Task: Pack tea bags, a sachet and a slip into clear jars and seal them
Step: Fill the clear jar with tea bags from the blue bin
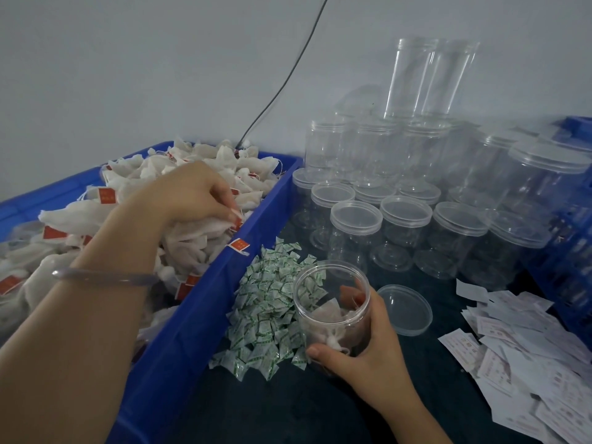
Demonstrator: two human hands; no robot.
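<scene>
A blue crate (205, 302) on the left is heaped with white tea bags (134, 174) bearing red tags. My left hand (189, 193) reaches into the heap and pinches a tea bag between its fingertips. My right hand (362, 344) grips an open clear jar (330, 302) that stands tilted on the dark table, with a few tea bags inside. The jar's clear lid (405, 310) lies flat just to its right. A pile of green-and-white sachets (269, 302) sits between the crate and the jar. Paper slips (528, 357) are scattered at the right.
Many lidded clear jars (407, 232) stand stacked behind the work spot, with taller open ones on top. Another blue crate (573, 251) stands at the far right. A black cable (288, 78) hangs down the wall behind the tea bag crate.
</scene>
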